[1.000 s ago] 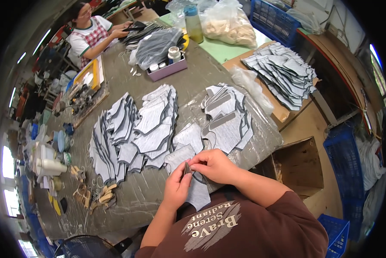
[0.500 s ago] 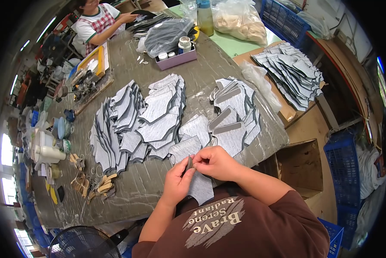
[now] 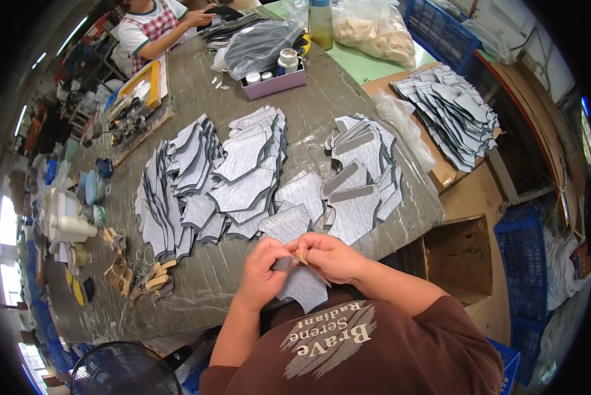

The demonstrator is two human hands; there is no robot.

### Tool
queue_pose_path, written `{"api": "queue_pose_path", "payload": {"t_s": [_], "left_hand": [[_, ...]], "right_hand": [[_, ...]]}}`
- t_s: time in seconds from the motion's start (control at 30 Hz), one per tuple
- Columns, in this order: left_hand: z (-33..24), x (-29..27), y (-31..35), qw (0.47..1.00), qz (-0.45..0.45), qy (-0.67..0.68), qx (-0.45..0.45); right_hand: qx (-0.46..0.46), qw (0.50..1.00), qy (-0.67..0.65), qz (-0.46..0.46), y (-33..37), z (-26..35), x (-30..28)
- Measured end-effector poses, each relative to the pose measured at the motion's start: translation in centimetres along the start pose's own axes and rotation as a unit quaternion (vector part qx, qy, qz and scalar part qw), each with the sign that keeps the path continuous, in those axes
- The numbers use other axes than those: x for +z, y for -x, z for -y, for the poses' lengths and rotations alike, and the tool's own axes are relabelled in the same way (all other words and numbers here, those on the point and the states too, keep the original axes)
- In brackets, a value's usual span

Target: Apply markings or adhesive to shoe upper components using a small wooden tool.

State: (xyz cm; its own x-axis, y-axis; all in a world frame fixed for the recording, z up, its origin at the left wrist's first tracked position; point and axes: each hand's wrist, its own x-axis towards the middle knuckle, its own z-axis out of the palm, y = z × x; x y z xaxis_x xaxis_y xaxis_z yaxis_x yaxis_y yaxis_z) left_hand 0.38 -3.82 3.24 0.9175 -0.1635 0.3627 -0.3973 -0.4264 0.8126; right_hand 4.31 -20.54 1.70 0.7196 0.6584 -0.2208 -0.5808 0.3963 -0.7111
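Observation:
My left hand (image 3: 264,268) is closed on a cut grey fabric piece (image 3: 303,291), pinching its upper edge where a darker grey strip (image 3: 281,264) shows. The piece hangs below my fingers at the table's near edge. Close beside it, my right hand (image 3: 335,257) is closed in a pinch on a thin tan strip (image 3: 300,257) at the same edge. My fingertips partly cover where strip and fabric meet. Just beyond my hands lies a loose grey piece (image 3: 287,224). To its right, a stack of pieces (image 3: 352,214) has dark grey strips along some edges.
Overlapping fabric stacks (image 3: 246,174) fan across the left and middle of the table (image 3: 308,99). Tan strip bundles (image 3: 156,280) lie near left, and a purple box (image 3: 275,85) of jars stands farther back. A co-worker (image 3: 154,29) handles dark material at far left. A fan (image 3: 125,370) stands below.
A tan strip now shows between my fingers, where the edge was dark before. My left hand has shifted slightly left, and the fabric's upper edge has turned.

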Motion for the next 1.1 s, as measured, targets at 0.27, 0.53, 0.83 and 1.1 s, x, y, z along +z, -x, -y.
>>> {"api": "queue_pose_path", "payload": {"t_s": [0.27, 0.53, 0.83, 1.1], "left_hand": [[3.9, -2.4, 0.0, 0.880, -0.201, 0.225, -0.367], [5.0, -1.8, -2.4, 0.905, -0.131, 0.140, -0.380], [5.6, -1.6, -2.6, 0.902, -0.122, 0.106, -0.400], [6.0, -1.5, -2.6, 0.901, -0.123, 0.116, -0.400]], "right_hand": [[-0.288, 0.921, 0.241, -0.104, -1.2, 1.3, -3.1], [-0.302, 0.522, 0.793, -0.089, -1.0, -1.0, -2.6], [-0.278, 0.509, 0.810, -0.084, -1.2, -0.8, -2.4], [-0.293, 0.475, 0.826, -0.077, -1.3, -0.9, -2.6]]}}
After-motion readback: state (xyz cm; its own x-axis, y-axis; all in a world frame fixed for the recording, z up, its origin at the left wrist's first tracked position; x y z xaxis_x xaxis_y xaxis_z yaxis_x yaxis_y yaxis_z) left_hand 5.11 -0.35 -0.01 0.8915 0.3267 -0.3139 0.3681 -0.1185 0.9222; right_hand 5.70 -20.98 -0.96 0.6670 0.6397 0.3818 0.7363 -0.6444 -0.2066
